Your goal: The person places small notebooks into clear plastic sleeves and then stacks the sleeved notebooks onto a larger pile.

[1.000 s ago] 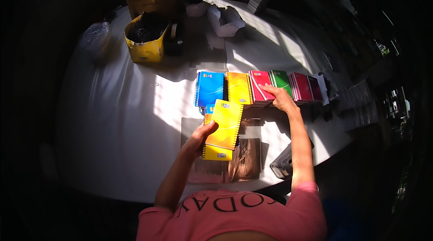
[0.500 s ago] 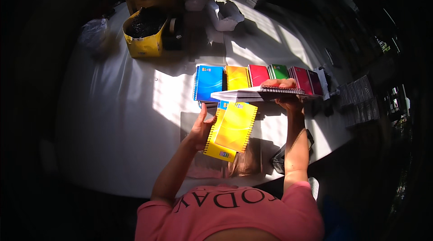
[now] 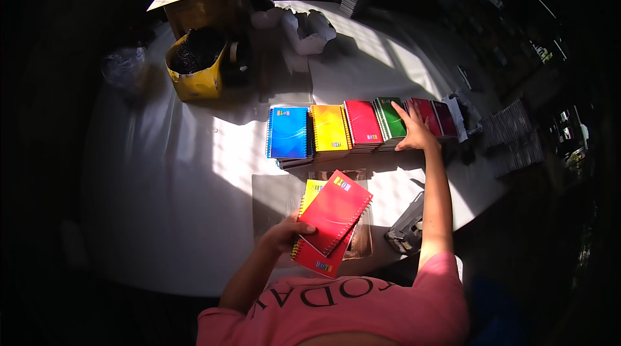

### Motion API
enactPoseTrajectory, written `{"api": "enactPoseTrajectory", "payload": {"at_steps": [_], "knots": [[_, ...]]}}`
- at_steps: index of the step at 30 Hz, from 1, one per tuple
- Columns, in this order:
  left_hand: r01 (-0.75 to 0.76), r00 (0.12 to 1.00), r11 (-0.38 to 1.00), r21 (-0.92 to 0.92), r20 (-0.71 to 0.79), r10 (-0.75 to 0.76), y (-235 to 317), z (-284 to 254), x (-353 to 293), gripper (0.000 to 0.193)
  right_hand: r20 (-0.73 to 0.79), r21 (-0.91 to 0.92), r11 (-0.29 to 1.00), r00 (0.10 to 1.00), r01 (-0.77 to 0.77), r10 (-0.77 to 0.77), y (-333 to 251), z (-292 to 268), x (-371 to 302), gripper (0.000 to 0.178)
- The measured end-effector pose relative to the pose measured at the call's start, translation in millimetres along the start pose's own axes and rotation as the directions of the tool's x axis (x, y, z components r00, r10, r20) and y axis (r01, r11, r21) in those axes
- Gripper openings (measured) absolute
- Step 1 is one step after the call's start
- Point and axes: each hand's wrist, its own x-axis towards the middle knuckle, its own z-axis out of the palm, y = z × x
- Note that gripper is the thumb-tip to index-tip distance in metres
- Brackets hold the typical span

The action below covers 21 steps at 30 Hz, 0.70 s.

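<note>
left hand: your thumb presses on the top red notebook; the other fingers are hidden beneath, so their spread cannot be told. a second red cover and a yellow notebook show under it, fanned askew. right hand: your fingers are spread over the green stack, thumb toward its near edge; whether they touch it cannot be told. this stack stands in the row between one red stack and another red stack. for a clean grip, pinch only the uppermost green cover by its edges, keep its coils clear of the neighbouring pile, and hold the fan firm with your left thumb.
</note>
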Motion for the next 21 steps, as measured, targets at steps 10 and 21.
{"api": "enactPoseTrajectory", "payload": {"at_steps": [10, 21], "knots": [[0.028, 1.0, 0.951, -0.309, -0.003, -0.031, -4.9, -2.8, 0.1, 0.057, -0.216, 0.042, 0.998, 0.976, 0.05, -0.04, 113.4, 18.9, -22.8, 0.071], [0.025, 0.963, 0.988, -0.152, -0.262, -0.065, -13.0, 25.6, -7.2, 0.059, -0.531, 0.093, 0.993, 0.847, 0.068, -0.008, 114.9, -10.4, -37.6, 0.031]]}}
